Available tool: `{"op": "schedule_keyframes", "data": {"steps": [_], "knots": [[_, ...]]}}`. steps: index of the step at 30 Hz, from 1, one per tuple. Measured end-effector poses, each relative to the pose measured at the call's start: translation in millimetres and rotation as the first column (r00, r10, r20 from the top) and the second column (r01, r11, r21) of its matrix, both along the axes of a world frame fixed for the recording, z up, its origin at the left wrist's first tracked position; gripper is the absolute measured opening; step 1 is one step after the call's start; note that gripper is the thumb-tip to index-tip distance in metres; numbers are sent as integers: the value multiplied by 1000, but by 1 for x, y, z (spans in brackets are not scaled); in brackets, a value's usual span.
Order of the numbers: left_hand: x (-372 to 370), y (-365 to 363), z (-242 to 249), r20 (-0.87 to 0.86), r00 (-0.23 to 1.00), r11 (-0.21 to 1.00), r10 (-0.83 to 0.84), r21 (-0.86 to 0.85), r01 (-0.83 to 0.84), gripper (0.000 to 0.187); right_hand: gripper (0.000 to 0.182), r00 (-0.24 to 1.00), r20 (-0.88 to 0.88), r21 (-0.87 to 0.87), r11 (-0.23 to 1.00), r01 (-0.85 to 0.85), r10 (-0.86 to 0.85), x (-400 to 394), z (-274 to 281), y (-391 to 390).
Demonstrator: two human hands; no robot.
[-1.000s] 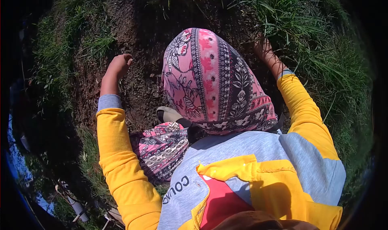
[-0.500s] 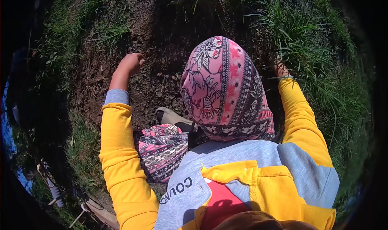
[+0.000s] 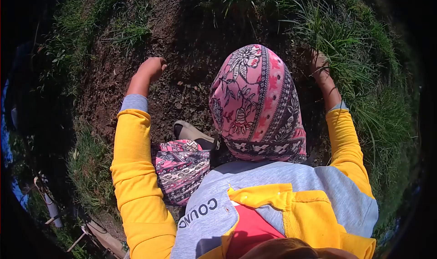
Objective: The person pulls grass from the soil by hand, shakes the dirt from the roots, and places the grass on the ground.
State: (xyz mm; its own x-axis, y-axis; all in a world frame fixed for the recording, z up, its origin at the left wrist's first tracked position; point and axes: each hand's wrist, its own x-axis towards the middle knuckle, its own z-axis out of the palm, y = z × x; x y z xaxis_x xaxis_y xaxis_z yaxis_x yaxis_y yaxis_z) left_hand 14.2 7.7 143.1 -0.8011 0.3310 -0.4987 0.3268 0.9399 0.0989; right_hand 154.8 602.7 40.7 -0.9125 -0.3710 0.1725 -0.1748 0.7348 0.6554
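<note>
My left hand [image 3: 154, 68] is above the bare dark soil [image 3: 175, 95], its fingers curled in, and nothing shows sticking out of them. Over on the right, my right hand [image 3: 319, 63] reaches to the edge of a thick clump of long green grass [image 3: 343, 45]. Blades cross in front of that hand and its fingers lie in shade, so I cannot make out their grip. Between my arms is a knee covered by pink, black and white patterned cloth [image 3: 255, 95].
A beige shoe [image 3: 193, 132] rests on the soil by the bent leg. More grass [image 3: 129, 33] grows at the upper left and along the left side [image 3: 91, 168]. Wooden pieces [image 3: 104, 236] and a pale ribbed post or pipe [image 3: 52, 209] are at the lower left.
My right hand has moved forward along the grass edge, and more of its wrist and forearm shows. My left hand has shifted slightly forward and right, still curled.
</note>
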Motion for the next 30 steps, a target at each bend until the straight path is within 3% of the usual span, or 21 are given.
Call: {"op": "schedule_keyframes", "data": {"steps": [1, 2, 3, 4, 5, 6, 9, 11, 12, 13, 15, 16, 19, 21, 23, 25, 26, 27, 29, 30], "knots": [[0, 2, 1, -6, 1000, 1000, -13, 15, 13, 21, 40, 988, -139, 26, 997, -67, 70, -10, 12, -10], [1, 4, 2, -23, 1000, 1000, -5, 13, 5, 21, 32, 986, -164, -388, 918, -80, 16, -18, 28, -29], [-1, 3, -3, -28, 1000, 1000, -5, 3, 5, 21, 25, 966, 146, -754, 608, 250, -215, -18, 55, -59], [-1, 6, 1, -26, 1000, 1000, 0, -7, 0, 21, 18, 991, 86, -796, 591, 131, -103, -16, 23, -56], [5, 12, 7, -21, 1000, 1000, 4, -17, -4, 22, 12, 942, 270, -353, 889, 291, -201, -4, 6, -62], [8, 16, 13, -21, 1000, 1000, -3, -26, 2, 22, 12, 851, 491, -282, 890, 357, -186, 5, -1, -74], [8, 14, 15, -17, 1000, 999, 21, -45, -22, 24, 16, 844, 523, -607, 641, 469, -122, 8, -18, -88], [11, 11, 12, -24, 999, 999, 26, -39, -27, 24, 21, 913, 359, -733, 547, 405, -196, 5, 4, -111], [13, 11, 15, -15, 1000, 998, 26, -58, -27, 24, 18, 937, 273, -754, 558, 348, -215, 10, 7, -115], [13, 11, 18, -8, 1000, 996, 18, -83, -19, 24, 17, 866, 458, -713, 500, 492, -200, 8, 1, -111], [8, -1, 2, -1, 999, 994, 46, -98, -46, 25, 17, 812, 584, -468, 818, 335, 1, 21, -52, -74], [7, -4, 1, 12, 998, 991, 65, -118, -63, 25, 20, 754, 657, -488, 764, 422, 3, 23, -46, -76], [8, -5, 14, 26, 991, 985, 131, -116, -127, 26, 24, 833, 533, -508, 732, 454, -147, 42, -26, -83], [13, 5, 36, -30, 992, 991, 119, -66, -120, 25, 26, 941, 313, -603, 739, 301, -127, 65, -30, -84], [11, 1, 33, -56, 989, 991, 135, 8, -135, 25, 24, 944, 324, -704, 650, 287, -66, 91, -31, -83], [12, 2, 38, -21, 992, 992, 128, 15, -127, 24, 21, 917, 356, -720, 573, 392, -179, 122, -22, -89], [5, -1, 32, -24, 994, 994, 108, 6, -108, 23, 20, 847, 488, -801, 278, 531, -212, 137, -39, -80], [-2, -6, 26, -31, 996, 996, 85, 1, -85, 23, 19, 754, 620, -762, 60, 644, -219, 151, 13, -105], [-3, -3, 43, -68, 996, 997, 56, 61, -52, 25, 21, 886, 430, -738, 497, 456, -173, 187, -18, -92], [-12, -7, 44, -66, 996, 992, 66, 113, -59, 26, 23, 867, 461, -723, 486, 491, -190, 194, -21, -93]]}}
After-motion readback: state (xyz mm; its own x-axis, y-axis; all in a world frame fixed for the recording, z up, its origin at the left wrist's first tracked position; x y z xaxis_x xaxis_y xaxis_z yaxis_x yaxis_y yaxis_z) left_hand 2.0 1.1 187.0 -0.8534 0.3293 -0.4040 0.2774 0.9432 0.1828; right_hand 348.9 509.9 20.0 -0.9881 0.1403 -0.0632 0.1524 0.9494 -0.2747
